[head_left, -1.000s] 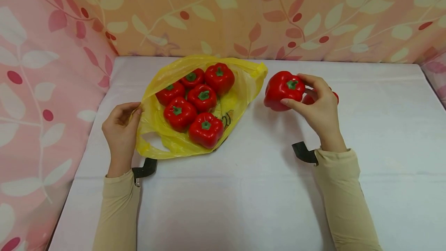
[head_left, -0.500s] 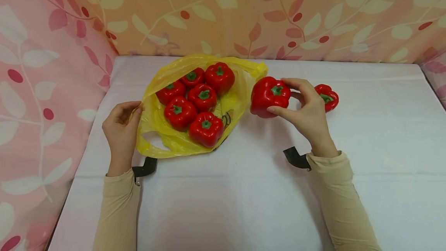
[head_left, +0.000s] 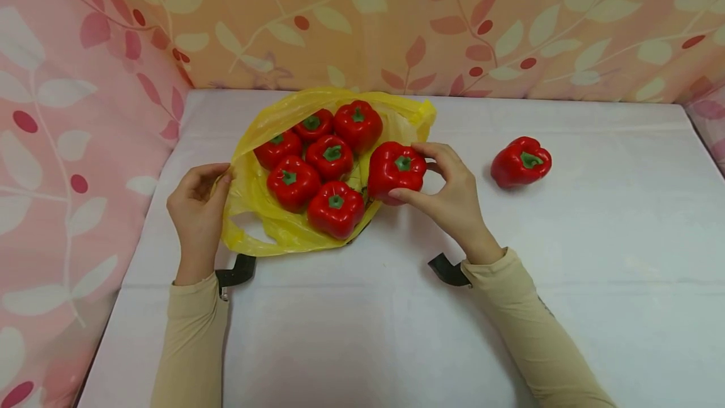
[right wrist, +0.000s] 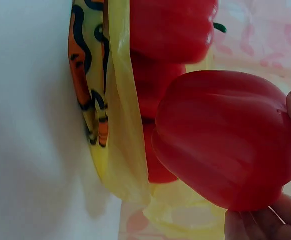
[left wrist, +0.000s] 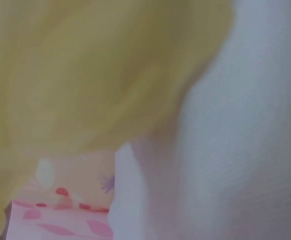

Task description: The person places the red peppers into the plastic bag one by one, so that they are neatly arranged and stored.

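A yellow plastic bag (head_left: 300, 241) lies spread with its mouth facing up, and several red bell peppers (head_left: 293, 184) with green stems sit inside. My left hand (head_left: 198, 206) pinches the bag's left rim between thumb and fingers. In the left wrist view the bag (left wrist: 95, 75) fills the upper left, blurred. My right hand (head_left: 447, 200) grips another red bell pepper (head_left: 393, 172) at the bag's right rim. The right wrist view shows this pepper (right wrist: 230, 135) held between thumb and fingertips, beside the bag's edge (right wrist: 123, 110). Whether it touches the bag I cannot tell.
One more red bell pepper (head_left: 520, 162) lies on its side on the white tablecloth (head_left: 612, 238), right of my right hand. A floral curtain (head_left: 396, 24) stands along the table's back edge, and a pink one (head_left: 62, 162) along the left.
My right hand has carried its bell pepper leftward from beside the loose pepper to the bag's right rim. The loose pepper has come fully into sight. The left hand stays at the bag.
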`<state>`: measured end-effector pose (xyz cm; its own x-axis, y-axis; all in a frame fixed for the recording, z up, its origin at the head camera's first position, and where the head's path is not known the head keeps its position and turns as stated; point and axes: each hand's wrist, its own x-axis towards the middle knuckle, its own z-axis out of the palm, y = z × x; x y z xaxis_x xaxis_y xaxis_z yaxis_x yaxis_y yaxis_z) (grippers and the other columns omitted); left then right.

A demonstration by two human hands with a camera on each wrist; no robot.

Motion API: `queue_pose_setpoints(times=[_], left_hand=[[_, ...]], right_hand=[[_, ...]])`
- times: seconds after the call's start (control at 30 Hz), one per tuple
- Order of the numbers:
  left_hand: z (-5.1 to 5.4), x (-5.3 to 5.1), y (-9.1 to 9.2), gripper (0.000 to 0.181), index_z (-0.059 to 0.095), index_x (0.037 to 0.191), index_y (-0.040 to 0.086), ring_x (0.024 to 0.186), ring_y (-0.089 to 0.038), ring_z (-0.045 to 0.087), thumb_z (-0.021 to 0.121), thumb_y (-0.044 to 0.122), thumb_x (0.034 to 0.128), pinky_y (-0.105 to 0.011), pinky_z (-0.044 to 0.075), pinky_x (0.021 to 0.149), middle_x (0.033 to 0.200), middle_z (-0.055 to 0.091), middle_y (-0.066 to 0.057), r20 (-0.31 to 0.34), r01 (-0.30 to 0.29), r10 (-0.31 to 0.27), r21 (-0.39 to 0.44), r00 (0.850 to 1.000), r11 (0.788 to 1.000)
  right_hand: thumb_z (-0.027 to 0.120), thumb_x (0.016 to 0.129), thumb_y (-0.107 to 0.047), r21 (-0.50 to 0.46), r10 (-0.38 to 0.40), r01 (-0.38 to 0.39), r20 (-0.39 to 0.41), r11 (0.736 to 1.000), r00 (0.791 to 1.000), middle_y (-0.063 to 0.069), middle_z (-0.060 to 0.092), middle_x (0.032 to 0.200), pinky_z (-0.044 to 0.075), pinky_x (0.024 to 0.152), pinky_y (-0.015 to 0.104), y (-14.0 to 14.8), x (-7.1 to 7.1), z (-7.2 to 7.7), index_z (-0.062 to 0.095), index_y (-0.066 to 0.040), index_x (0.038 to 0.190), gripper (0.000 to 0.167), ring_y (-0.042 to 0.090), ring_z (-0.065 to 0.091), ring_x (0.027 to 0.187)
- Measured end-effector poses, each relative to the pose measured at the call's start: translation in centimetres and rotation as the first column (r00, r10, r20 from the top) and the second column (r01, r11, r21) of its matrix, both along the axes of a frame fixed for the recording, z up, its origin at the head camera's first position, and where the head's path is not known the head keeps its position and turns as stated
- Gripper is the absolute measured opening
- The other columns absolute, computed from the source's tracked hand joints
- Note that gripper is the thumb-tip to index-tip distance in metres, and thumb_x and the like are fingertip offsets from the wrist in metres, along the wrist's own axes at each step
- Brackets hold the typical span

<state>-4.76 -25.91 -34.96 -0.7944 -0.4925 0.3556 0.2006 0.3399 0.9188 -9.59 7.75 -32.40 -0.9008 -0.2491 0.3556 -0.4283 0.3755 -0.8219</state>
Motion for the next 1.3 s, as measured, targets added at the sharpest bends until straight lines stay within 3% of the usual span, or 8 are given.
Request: queue_pose_setpoints(times=[0.43,0.97,1.17,1.3], left_hand=[[0.1,0.0,0.0,0.015,0.07,0.097,-0.005,0.086,-0.008,0.065,0.067,-0.008,0.0821,-0.018,0.051,0.082,0.092,0.068,-0.008,0.012,-0.011,0.011,-0.023,1.0,1.0],[0.1,-0.1,0.0,0.016,0.07,0.096,-0.006,0.084,-0.008,0.065,0.067,-0.011,0.0809,-0.019,0.051,0.082,0.09,0.068,-0.005,-0.009,0.002,-0.002,0.002,1.0,1.0],[0.0,-0.1,0.0,0.016,0.07,0.096,-0.006,0.085,-0.008,0.065,0.066,-0.01,0.0813,-0.019,0.051,0.083,0.091,0.068,-0.007,-0.001,-0.006,0.006,-0.007,1.0,1.0],[0.0,0.0,0.0,0.016,0.07,0.096,-0.006,0.084,-0.007,0.065,0.066,-0.01,0.0816,-0.019,0.051,0.083,0.091,0.068,-0.007,0.004,-0.008,0.008,-0.007,1.0,1.0]], right_hand=[[0.086,0.068,-0.015,-0.076,-0.017,0.018,0.014,0.997,1.0,0.008,0.056,0.119,0.046,0.092,0.036,-2.3,-0.7,-0.6,0.056,0.001,0.123,0.065,0.017,0.052,0.109],[0.086,0.069,-0.022,0.075,-0.041,0.035,0.08,0.997,0.996,0.012,0.055,0.117,0.044,0.091,0.042,-3.7,-1.0,-2.0,0.055,0.002,0.123,0.067,0.024,0.052,0.105],[0.085,0.07,-0.023,0.131,0.043,-0.057,0.106,0.99,0.993,0.011,0.053,0.121,0.046,0.092,0.039,-3.2,-1.1,-2.1,0.053,0.001,0.127,0.07,0.022,0.051,0.109],[0.082,0.074,-0.015,0.088,0.139,-0.156,0.169,0.984,0.976,0.011,0.051,0.126,0.047,0.094,0.04,-2.2,-1.4,-2.3,0.05,0.001,0.131,0.068,0.022,0.049,0.114]])
